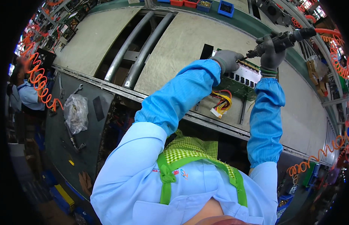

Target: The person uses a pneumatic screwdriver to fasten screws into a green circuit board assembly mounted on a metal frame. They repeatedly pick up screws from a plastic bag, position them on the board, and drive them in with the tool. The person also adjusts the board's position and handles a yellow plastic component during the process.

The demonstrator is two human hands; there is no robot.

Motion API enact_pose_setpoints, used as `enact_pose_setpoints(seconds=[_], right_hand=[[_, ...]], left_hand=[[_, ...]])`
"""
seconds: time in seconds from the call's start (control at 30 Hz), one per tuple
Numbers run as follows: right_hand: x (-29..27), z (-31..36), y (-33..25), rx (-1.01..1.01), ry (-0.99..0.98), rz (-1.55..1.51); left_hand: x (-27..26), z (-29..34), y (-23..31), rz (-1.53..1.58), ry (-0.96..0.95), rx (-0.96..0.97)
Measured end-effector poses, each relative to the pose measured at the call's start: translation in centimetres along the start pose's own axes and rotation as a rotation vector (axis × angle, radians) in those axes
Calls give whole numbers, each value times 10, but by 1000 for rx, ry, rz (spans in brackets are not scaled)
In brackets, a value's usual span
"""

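Observation:
My right hand [272,56], in a grey glove, grips a black power screwdriver [281,42] with an orange hose at its far end. The driver lies tilted, its bit pointing left and down toward the fingers of my left hand [227,61]. That hand, gloved too, rests at the top edge of a circuit board assembly [238,84], its fingertips pinched together near the bit; what is between them is too small to make out. The assembly has green boards and a white strip with a row of dark parts. A bundle of yellow, red and black wires [224,102] with a white plug hangs from its near side.
The assembly stands on a pale board [174,48] on the line; metal rollers [146,52] show left of it. A dark side bench [86,112] holds a plastic bag [75,113] and wrenches [77,89]. Blue bins [225,9] stand at the back. Another person [28,90] is far left.

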State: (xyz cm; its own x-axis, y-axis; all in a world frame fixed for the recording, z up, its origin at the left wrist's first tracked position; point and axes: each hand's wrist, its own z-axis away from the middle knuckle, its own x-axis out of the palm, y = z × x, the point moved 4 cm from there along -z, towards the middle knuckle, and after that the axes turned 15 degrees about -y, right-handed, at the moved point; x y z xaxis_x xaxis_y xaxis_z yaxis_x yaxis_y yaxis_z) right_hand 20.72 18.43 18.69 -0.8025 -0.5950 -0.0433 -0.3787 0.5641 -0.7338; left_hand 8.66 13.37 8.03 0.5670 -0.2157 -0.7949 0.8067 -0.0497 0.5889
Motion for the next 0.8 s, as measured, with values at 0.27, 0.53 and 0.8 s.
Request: enact_pose_setpoints(seconds=[0.27,0.53,0.8], right_hand=[[1,-7,0,-40,-51,4],[0,-19,13,120,124,42],[12,-20,11,115,95,71]], left_hand=[[-1,-1,-4,76,-13,13],[2,-3,-6,50,22,-9],[-2,-5,-1,26,37,-7]])
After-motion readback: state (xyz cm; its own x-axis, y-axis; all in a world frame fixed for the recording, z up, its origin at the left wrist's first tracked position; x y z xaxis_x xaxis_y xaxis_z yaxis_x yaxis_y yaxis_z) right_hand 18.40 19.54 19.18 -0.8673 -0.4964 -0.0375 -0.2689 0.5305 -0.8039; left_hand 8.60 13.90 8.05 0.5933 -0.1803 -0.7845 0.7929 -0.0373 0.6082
